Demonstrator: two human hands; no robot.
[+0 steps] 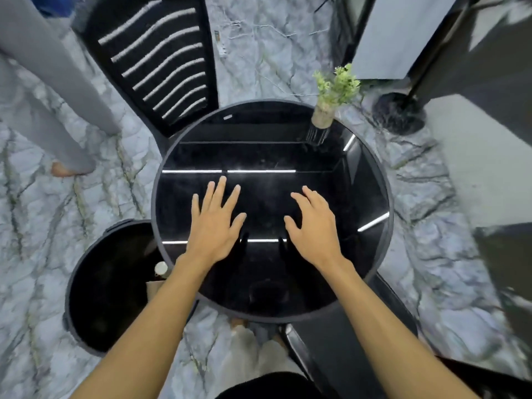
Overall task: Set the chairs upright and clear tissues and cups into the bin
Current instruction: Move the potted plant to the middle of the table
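Observation:
My left hand [214, 221] and my right hand [312, 226] hover flat over the round black glossy table [374, 174], fingers spread, holding nothing. A black slatted chair [161, 61] stands upright at the table's far left side. A second black chair [342, 335] shows its seat at the near right, under the table's edge. The round black bin [106, 286] sits on the floor to the left of the table. Inside it, by the table's rim, lie a pale cup [161, 267] and a brownish piece [154, 287].
A small potted green plant [331, 99] stands on the table's far right rim. Another person's grey trouser legs and bare foot [62, 168] are at the left. A black lamp base [398, 113] and dark furniture [475, 67] stand at the right on the marble floor.

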